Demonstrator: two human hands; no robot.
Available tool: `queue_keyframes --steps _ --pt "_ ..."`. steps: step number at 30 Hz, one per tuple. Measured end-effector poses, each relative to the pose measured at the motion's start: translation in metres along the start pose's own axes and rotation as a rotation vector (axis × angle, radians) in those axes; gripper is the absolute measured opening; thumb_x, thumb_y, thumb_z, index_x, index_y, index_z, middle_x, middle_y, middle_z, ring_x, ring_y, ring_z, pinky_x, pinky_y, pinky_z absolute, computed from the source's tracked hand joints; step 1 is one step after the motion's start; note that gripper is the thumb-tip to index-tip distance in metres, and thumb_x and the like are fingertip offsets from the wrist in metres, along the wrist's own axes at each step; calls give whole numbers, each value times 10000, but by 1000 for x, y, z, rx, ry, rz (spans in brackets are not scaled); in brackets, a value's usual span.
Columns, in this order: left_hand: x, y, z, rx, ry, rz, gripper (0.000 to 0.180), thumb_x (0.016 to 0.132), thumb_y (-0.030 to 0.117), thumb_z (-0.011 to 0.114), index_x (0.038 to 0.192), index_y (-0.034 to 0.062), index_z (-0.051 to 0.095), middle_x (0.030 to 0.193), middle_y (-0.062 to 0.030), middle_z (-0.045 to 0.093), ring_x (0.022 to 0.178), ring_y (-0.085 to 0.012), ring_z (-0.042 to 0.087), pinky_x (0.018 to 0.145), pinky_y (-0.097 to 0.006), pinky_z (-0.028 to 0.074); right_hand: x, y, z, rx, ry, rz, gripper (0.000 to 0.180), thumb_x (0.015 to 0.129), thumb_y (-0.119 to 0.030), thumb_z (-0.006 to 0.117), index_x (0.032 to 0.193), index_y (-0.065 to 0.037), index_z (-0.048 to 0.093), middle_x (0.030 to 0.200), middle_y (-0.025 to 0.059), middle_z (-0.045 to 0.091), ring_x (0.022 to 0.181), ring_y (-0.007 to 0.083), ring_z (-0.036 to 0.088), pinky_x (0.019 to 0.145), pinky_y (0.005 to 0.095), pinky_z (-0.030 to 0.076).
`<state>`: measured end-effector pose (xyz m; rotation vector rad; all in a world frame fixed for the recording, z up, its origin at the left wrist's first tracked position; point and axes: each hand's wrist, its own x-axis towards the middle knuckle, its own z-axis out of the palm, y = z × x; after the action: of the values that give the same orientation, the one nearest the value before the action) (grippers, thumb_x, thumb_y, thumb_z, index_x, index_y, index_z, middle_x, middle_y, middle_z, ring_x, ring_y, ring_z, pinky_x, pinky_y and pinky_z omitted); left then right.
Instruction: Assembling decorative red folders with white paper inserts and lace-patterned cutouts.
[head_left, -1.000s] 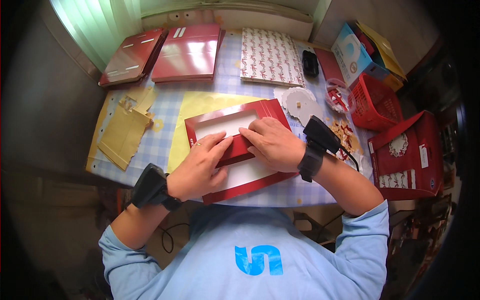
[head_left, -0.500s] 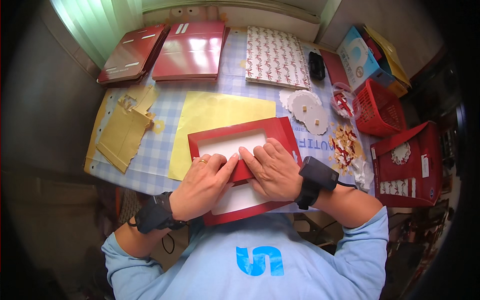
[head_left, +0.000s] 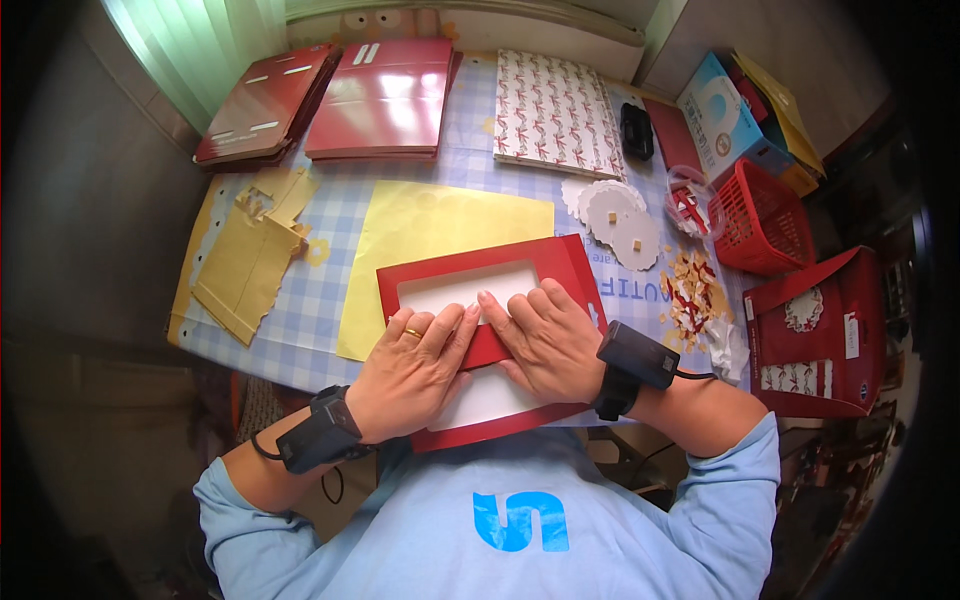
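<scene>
Hands flat: left hand (head_left: 415,365), right hand (head_left: 545,340) press red window-cut card (head_left: 480,290), no grip; yellow sheet (head_left: 440,225) beneath

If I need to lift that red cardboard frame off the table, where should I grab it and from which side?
Probably by the far right corner of the red cardboard frame, coming in from the right. It lies flat on the table with both hands pressing its middle, left hand and right hand. That corner is bare, with no yellow sheet beneath, so a thumb-and-finger pinch should fit.
</scene>
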<state>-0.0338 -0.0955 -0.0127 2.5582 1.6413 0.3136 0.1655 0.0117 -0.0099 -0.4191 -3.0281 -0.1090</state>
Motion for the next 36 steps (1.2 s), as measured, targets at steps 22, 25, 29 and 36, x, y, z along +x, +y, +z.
queue_keyframes --steps 22,25,29,36 --pt "-16 -1 6 -3 -129 -68 784 920 459 468 1446 -78 244 1520 -250 220 1455 -349 113 1169 -484 4 -5 -3 13 242 -27 -14 849 897 -563 448 1444 59 263 1527 242 217 1442 338 177 1169 481 59" --pt "-16 0 5 -14 -134 -67 791 922 464 462 1448 -80 234 1517 -255 220 1454 -352 115 1168 -483 4 -8 -9 19 252 -49 -19 842 902 -548 447 1449 61 248 1534 241 198 1448 336 160 1169 483 60" --pt "-18 -1 3 -49 -128 -71 783 920 452 474 1450 -74 237 1516 -247 230 1450 -357 125 1168 -484 17 -8 -10 21 282 -50 -12 821 910 -524 447 1454 54 239 1538 237 192 1451 336 148 1169 481 59" --pt "-23 -10 0 -268 127 -73 634 807 192 679 1364 10 436 1423 -181 423 1363 -387 326 1135 -528 185 -11 -7 25 366 -44 19 747 927 -431 501 1462 21 240 1538 223 200 1446 338 163 1168 477 83"
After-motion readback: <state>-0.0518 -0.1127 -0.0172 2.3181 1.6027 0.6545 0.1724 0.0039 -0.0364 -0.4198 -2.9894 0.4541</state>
